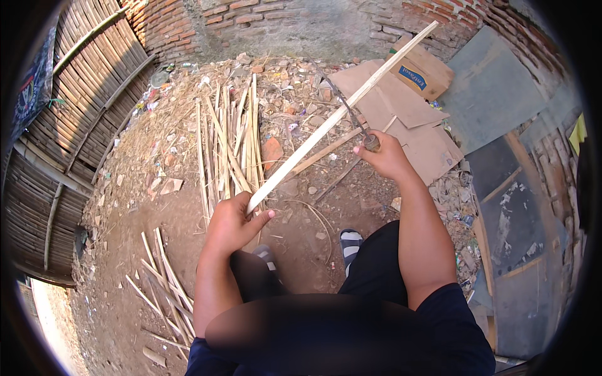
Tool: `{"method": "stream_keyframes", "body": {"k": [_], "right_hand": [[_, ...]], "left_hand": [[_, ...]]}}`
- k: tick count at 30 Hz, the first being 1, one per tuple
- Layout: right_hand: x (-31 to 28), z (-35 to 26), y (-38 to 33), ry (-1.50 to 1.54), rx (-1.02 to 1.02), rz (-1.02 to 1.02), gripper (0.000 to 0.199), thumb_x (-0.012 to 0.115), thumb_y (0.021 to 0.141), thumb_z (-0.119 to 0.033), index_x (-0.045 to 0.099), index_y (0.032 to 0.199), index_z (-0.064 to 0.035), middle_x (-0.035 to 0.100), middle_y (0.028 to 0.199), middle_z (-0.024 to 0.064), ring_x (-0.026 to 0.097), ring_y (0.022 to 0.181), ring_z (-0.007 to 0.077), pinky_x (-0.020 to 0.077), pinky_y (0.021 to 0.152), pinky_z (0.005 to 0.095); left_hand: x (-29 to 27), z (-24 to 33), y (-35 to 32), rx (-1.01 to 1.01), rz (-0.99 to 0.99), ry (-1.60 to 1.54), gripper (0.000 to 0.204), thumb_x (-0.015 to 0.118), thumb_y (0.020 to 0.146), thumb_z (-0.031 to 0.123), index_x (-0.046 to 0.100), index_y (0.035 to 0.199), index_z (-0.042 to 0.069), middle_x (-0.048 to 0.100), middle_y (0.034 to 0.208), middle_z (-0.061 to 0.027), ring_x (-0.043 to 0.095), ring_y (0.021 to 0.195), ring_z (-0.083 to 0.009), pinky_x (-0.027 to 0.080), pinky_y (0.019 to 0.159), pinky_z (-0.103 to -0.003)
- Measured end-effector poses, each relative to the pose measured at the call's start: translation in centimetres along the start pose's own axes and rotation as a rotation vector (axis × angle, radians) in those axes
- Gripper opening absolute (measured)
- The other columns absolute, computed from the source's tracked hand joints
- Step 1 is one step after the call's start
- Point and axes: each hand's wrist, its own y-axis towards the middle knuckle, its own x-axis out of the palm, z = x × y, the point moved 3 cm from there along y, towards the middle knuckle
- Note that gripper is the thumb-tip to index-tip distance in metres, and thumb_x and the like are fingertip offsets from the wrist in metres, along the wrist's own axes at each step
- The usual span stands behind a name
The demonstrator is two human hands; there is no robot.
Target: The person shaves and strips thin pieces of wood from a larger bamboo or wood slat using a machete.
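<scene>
My left hand (229, 227) grips the near end of a long, pale split strip (301, 155), which looks like bamboo or wood. The strip slants up and away to the right, its far end in the air. Closed around the short handle of a dark, narrow curved blade (358, 121), like a sickle, is my right hand (390, 158). The blade crosses the strip near its middle; whether its edge touches cannot be told. Beyond my left hand, a bundle of similar strips (256, 128) lies on the ground.
A smaller pile of strips (170, 268) lies at the near left. Flattened cardboard (421, 147), a brown box (433, 66) and grey sheets (489, 88) cover the right side. A brick wall (263, 22) stands behind rubble; a bamboo-slat wall (94, 75) rises at left.
</scene>
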Motion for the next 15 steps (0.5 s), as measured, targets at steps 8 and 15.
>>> {"method": "stream_keyframes", "body": {"k": [8, 15], "right_hand": [[2.8, -6.4, -3.3, -0.205, -0.363, -0.247, 0.041, 0.085, 0.088, -0.034, 0.069, 0.109, -0.0029, 0.069, 0.084, 0.0221, 0.069, 0.079, 0.0359, 0.0530, 0.073, 0.0445], [0.0, 0.7, 0.4, 0.043, -0.013, 0.123, 0.041, 0.086, 0.089, -0.030, 0.070, 0.113, -0.0010, 0.074, 0.088, 0.0136, 0.067, 0.083, 0.0178, 0.0545, 0.078, 0.0390]], "left_hand": [[0.6, -0.4, -0.3, -0.030, -0.004, -0.094, 0.048, 0.090, 0.084, 0.038, 0.062, 0.081, -0.001, 0.055, 0.059, -0.0102, 0.050, 0.053, -0.0205, 0.044, 0.053, -0.038], [0.0, -0.8, -0.1, -0.027, -0.010, -0.091, 0.045, 0.090, 0.084, 0.037, 0.064, 0.083, 0.000, 0.056, 0.061, -0.0095, 0.050, 0.054, -0.0200, 0.044, 0.054, -0.038]]}}
